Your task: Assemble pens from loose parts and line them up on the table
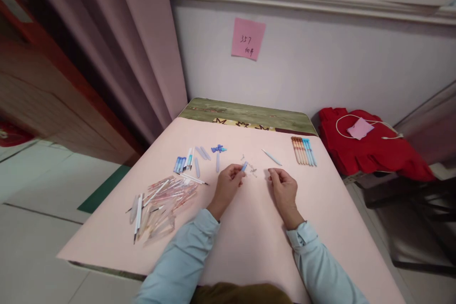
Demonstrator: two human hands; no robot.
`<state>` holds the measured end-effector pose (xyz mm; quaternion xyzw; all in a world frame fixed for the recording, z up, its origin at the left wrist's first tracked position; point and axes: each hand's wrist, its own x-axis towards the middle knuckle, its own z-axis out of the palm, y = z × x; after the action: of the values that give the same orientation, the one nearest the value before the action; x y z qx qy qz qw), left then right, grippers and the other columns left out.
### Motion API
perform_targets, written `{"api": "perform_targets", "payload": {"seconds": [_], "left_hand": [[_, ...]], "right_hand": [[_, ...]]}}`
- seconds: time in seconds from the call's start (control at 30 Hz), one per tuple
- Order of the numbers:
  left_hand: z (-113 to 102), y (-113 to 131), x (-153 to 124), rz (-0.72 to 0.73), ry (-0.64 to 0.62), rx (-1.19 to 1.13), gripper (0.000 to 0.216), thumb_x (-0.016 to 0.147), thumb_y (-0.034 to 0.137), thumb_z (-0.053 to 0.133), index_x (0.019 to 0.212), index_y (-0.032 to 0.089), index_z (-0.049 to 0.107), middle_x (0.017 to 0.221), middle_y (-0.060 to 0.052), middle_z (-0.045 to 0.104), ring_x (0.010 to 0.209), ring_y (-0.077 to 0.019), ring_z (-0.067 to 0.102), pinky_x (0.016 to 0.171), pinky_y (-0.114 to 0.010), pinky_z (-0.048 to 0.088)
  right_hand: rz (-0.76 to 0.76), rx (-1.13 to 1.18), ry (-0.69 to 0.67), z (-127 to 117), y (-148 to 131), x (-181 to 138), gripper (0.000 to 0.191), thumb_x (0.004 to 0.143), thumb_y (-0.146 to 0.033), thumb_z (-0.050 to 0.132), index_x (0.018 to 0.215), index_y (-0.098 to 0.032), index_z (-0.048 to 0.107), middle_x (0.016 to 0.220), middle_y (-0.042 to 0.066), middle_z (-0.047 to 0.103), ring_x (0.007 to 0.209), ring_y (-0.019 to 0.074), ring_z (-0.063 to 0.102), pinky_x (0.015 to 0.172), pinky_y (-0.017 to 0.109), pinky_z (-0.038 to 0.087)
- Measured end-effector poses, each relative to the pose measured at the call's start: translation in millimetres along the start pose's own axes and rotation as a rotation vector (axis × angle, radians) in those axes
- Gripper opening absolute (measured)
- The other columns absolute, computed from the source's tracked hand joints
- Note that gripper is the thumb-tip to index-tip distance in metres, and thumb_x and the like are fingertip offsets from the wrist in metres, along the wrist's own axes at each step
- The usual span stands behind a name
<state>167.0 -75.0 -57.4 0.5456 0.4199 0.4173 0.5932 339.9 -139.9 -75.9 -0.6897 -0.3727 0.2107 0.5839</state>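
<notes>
- L fingers [235,168] pinched blue barrel [244,166], prob. to keep far end free.
- R fingers [279,175] narrow, R of barrel; couldn't tell if holding sth.
- Tiny bits [252,169] lay just R of barrel, prob. for quick reach.
- Pens [307,152] lined up on bench [249,232], far R of barrel, prob. kept from pile [173,194] to its L.

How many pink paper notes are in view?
2: the handwritten pink note on the wall beyond the table, and the second pink note on the red cloth at right; another could be hidden under that one.
</notes>
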Motion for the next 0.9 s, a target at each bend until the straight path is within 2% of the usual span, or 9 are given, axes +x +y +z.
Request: {"api": "perform_targets", "payload": {"seconds": [0.17, 0.3, 0.4, 0.53, 0.63, 0.8, 0.9], "left_hand": [[-1.4, -3.7, 0.1, 0.004, 0.028, -0.011, 0.021, 0.078, 0.033, 0.068, 0.094, 0.02, 0.069, 0.076, 0.0, 0.065, 0.059, -0.0115, 0.053, 0.056, -0.025, 0.044], [-3.0, -4.1, 9.1, 0.092, 0.04, 0.107, 0.017, 0.079, 0.03, 0.068, 0.092, 0.021, 0.071, 0.087, -0.003, 0.07, 0.076, -0.0161, 0.061, 0.071, -0.029, 0.049], [-2.6, -5.0, 13.1, 0.123, 0.011, 0.129, 0.014, 0.079, 0.028, 0.068, 0.091, 0.021, 0.071, 0.091, -0.004, 0.072, 0.084, -0.0183, 0.064, 0.077, -0.03, 0.05], [-6.1, -4.6, 14.5, 0.135, 0.0, 0.112, 0.013, 0.079, 0.027, 0.069, 0.091, 0.021, 0.071, 0.091, -0.005, 0.07, 0.086, -0.0191, 0.065, 0.078, -0.03, 0.05], [-7.9, -2.2, 13.7, 0.085, -0.009, 0.012, 0.015, 0.078, 0.027, 0.072, 0.092, 0.02, 0.071, 0.091, -0.005, 0.07, 0.087, -0.0191, 0.064, 0.08, -0.031, 0.05], [-3.3, 2.5, 11.1, -0.101, -0.041, -0.272, 0.021, 0.072, 0.029, 0.079, 0.089, 0.018, 0.071, 0.074, 0.001, 0.064, 0.062, -0.0105, 0.053, 0.06, -0.024, 0.044], [-0.7, 4.7, 10.0, -0.151, -0.03, -0.353, 0.02, 0.072, 0.029, 0.079, 0.085, 0.017, 0.071, 0.068, 0.003, 0.061, 0.057, -0.008, 0.049, 0.055, -0.022, 0.041]], "right_hand": [[-0.057, -0.039, -0.024, 7.5, -7.9, -3.3, 0.035, 0.084, -0.048, 0.06, 0.086, -0.015, 0.072, 0.069, 0.003, 0.066, 0.065, 0.0175, 0.059, 0.062, 0.028, 0.046], [-0.068, 0.054, -0.139, 24.5, -15.9, -2.9, 0.037, 0.086, -0.044, 0.062, 0.107, -0.016, 0.071, 0.076, 0.002, 0.065, 0.063, 0.0144, 0.055, 0.059, 0.026, 0.045], [-0.055, 0.117, -0.215, 37.3, -19.8, -0.8, 0.041, 0.086, -0.043, 0.065, 0.118, -0.017, 0.068, 0.08, 0.001, 0.064, 0.061, 0.0126, 0.053, 0.057, 0.025, 0.044], [0.001, 0.144, -0.179, 43.1, -20.3, -1.5, 0.03, 0.087, -0.043, 0.065, 0.101, -0.017, 0.072, 0.077, 0.003, 0.067, 0.062, 0.014, 0.055, 0.057, 0.026, 0.045], [0.011, 0.149, -0.209, 38.7, -17.1, -4.2, 0.027, 0.085, -0.042, 0.068, 0.096, -0.018, 0.07, 0.076, 0.003, 0.068, 0.062, 0.0145, 0.055, 0.057, 0.026, 0.046], [-0.088, 0.116, -0.234, 31.3, -12.8, -5.6, 0.019, 0.086, -0.036, 0.071, 0.093, -0.019, 0.07, 0.077, 0.002, 0.067, 0.061, 0.0133, 0.054, 0.056, 0.025, 0.044], [-0.181, 0.074, -0.272, 30.7, -14.0, -6.3, 0.015, 0.088, -0.031, 0.069, 0.098, -0.021, 0.072, 0.084, 0.003, 0.068, 0.061, 0.0119, 0.052, 0.056, 0.025, 0.043]]}}
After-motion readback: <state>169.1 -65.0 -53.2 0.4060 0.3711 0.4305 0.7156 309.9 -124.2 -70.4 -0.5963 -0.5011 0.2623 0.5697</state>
